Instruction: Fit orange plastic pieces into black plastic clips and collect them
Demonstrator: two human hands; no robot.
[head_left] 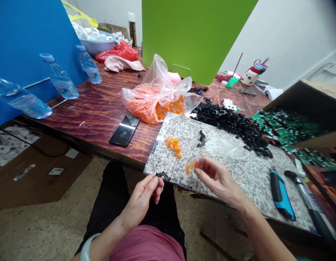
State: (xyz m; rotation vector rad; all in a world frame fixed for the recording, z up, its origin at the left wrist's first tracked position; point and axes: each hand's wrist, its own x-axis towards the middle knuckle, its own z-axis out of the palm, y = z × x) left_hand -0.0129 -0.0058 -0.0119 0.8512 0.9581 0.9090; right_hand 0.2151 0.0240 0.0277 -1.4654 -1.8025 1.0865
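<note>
Head view. Black part (164, 176): small, curved, with short projections along its outer side; located at the near edge of the speckled board (184, 125), beside its near left corner. Left hand (146, 189): grip closed on the black part, thumb against fingers. Orange clip (189, 168): small, thin, bent to an angle; located above the board, inward from the near edge and apart from the black part. Right hand (218, 178): grip pinching the orange clip between thumb and fingertips.

Surroundings. Orange cluster (173, 146): near the board's left edge. Small black pieces (202, 139): beyond the right hand. Clear thin strands (225, 145): beside them, to the right. Black heap (230, 121): along the board's far edge, bordering the strands. Green circuit boards (279, 127): at the far right, spilling from a carton (317, 139). Blue-and-black tool (282, 195) and long-handled tool (310, 203): toward the right end. Plastic bag (158, 72), holding orange pieces: at the board's far left corner. Phone (124, 130): near the bench (94, 108) front edge, left of the board.

Room. Bare speckled surface runs between orange cluster and near edge, and from the right hand to the blue-and-black tool.
</note>
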